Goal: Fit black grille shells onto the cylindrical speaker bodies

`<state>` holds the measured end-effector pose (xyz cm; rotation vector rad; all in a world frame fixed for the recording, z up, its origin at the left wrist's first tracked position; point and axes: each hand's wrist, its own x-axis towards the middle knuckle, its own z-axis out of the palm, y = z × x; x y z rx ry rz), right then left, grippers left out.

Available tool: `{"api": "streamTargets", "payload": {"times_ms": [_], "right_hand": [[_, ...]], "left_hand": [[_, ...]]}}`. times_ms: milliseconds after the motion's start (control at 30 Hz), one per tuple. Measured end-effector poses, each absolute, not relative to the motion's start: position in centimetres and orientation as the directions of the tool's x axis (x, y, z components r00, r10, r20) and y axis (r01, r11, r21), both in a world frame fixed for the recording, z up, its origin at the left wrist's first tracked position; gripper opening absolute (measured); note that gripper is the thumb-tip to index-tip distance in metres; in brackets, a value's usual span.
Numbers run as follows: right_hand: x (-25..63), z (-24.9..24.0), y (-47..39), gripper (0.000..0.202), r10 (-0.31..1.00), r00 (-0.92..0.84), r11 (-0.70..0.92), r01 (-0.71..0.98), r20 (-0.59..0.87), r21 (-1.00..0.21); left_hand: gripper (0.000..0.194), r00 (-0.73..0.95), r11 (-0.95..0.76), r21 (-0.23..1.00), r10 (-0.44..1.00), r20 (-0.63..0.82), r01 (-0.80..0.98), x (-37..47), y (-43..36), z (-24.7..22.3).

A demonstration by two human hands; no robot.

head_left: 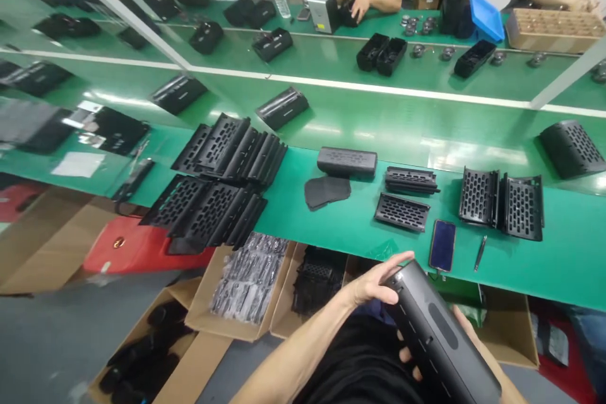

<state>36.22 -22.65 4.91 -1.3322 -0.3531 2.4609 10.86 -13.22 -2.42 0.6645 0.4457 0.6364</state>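
A long black speaker housing point(440, 328) is held tilted over my lap, at the near edge of the bench. Its upper end is gripped by my left hand point(376, 284), with the thumb on the near side and the fingers over the end. From underneath, my right hand point(466, 323) wraps around the middle; some fingertips show on the left side, and the palm is hidden. Just beyond the housing, a phone point(442, 246) and a pen point(480, 253) lie on the green bench top.
Stacks of perforated black grilles point(218, 202) stand left on the bench point(303, 240). Smaller grille pieces point(402, 211), an upright grille pair point(500, 202) and another housing point(347, 163) sit ahead. A green conveyor point(392, 104) carries housings. Cardboard boxes point(237, 325) stand below; co-workers sit opposite.
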Motion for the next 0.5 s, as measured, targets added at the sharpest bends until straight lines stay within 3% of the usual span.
{"api": "streamTargets", "payload": {"times_ms": [33,67,133,200,300,500], "right_hand": [[36.5,4.3,-23.1,0.1,0.371,-0.514,-0.928,-0.185,-0.773,-0.323],[36.8,3.4,-23.5,0.097,0.436,-0.433,-0.9,-0.216,-0.789,-0.379],[36.8,0.8,-24.5,0.093,0.65,-0.124,-0.757,-0.182,-0.75,-0.627],[35.7,-2.3,-25.6,0.107,0.793,0.177,-0.596,0.033,-0.582,-0.802],[32.6,-6.2,-27.4,0.117,0.832,0.338,-0.535,0.277,-0.441,-0.798],[29.4,-8.2,-28.3,0.109,0.761,0.286,-0.637,0.158,-0.582,-0.755]], "left_hand": [[0.107,0.661,0.615,0.68,0.707,-0.252,-0.399,11.8,-14.1,-3.0],[0.104,0.58,0.626,0.667,0.739,-0.342,-0.404,12.6,-15.4,-3.6],[0.094,0.458,0.668,0.624,0.739,-0.494,-0.406,13.9,-18.3,-5.1],[0.087,0.467,0.692,0.601,0.718,-0.515,-0.4,14.7,-21.0,-6.4],[0.089,0.472,0.676,0.672,0.719,-0.511,-0.303,14.9,-22.6,-8.0],[0.089,0.504,0.645,0.755,0.694,-0.513,-0.12,13.5,-21.0,-9.9]]}}
